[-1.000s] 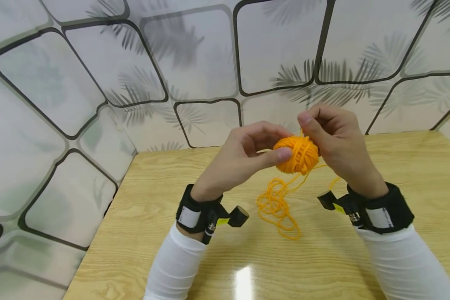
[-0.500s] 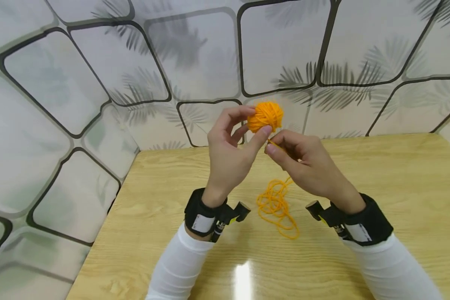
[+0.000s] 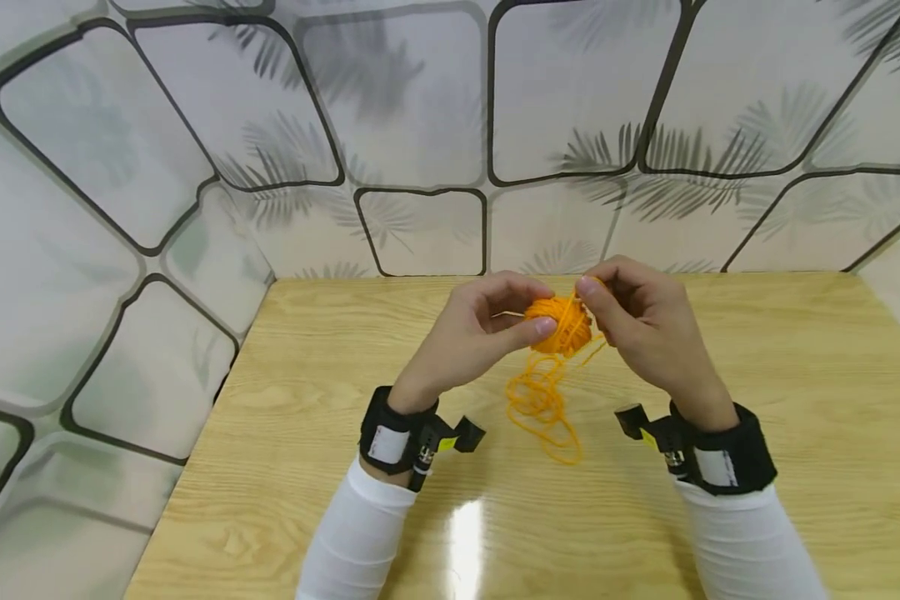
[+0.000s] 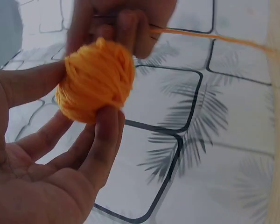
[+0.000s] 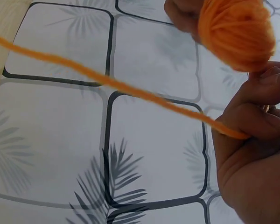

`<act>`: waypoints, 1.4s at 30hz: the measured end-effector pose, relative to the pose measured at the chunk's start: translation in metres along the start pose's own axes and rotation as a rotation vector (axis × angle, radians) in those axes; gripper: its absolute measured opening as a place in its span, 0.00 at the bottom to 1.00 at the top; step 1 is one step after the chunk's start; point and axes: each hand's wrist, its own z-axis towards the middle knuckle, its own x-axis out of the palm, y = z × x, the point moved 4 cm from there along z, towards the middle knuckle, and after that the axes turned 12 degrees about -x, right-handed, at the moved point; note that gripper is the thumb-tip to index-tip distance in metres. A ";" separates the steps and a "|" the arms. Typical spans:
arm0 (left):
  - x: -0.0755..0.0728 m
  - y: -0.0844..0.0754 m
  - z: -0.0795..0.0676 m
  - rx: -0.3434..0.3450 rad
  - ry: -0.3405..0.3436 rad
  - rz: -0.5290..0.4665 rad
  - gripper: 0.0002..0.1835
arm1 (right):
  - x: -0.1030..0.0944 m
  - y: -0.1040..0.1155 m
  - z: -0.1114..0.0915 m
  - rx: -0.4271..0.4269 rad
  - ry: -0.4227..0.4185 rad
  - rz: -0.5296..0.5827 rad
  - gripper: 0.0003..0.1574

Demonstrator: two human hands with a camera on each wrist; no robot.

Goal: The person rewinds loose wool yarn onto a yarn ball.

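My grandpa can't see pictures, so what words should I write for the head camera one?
A person's left hand holds an orange ball of yarn above a wooden table, while the right hand pinches a strand beside it. A loose tangle of the same yarn lies on the table, before a pale wall with leaf patterns.

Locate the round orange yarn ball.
In the head view, the round orange yarn ball is right of centre, held by the left hand, near the right hand.
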 end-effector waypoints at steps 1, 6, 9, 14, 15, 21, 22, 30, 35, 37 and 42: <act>0.000 0.004 0.000 -0.016 0.024 -0.026 0.15 | 0.000 -0.003 -0.002 0.005 -0.006 0.009 0.05; -0.002 0.013 0.000 -0.035 0.030 -0.178 0.16 | 0.004 -0.012 -0.008 0.024 -0.009 0.060 0.08; -0.002 0.014 0.001 -0.028 -0.033 -0.329 0.18 | 0.011 -0.014 -0.012 0.028 0.033 0.098 0.10; -0.002 0.014 0.001 0.029 -0.241 -0.388 0.18 | 0.022 -0.008 -0.016 0.060 0.149 0.038 0.09; -0.002 0.014 0.001 0.048 -0.282 -0.366 0.17 | 0.023 -0.005 -0.017 0.069 0.167 0.006 0.08; -0.001 0.014 -0.005 0.152 -0.445 -0.085 0.18 | 0.020 0.015 -0.020 0.047 0.256 -0.132 0.06; 0.000 0.015 -0.006 0.155 -0.459 -0.006 0.17 | 0.019 0.017 -0.021 0.039 0.272 -0.145 0.06; 0.010 0.013 -0.007 0.046 -0.226 0.364 0.15 | 0.008 0.023 -0.017 -0.008 0.298 -0.217 0.06; 0.012 0.004 -0.008 -0.053 0.039 0.112 0.14 | -0.003 0.017 -0.008 -0.016 0.127 -0.149 0.07; 0.011 -0.001 -0.009 -0.078 0.085 -0.025 0.14 | -0.005 0.014 -0.004 -0.034 0.061 -0.118 0.07; 0.009 -0.013 -0.007 -0.043 0.050 -0.270 0.16 | -0.001 0.006 0.002 -0.031 -0.070 0.017 0.06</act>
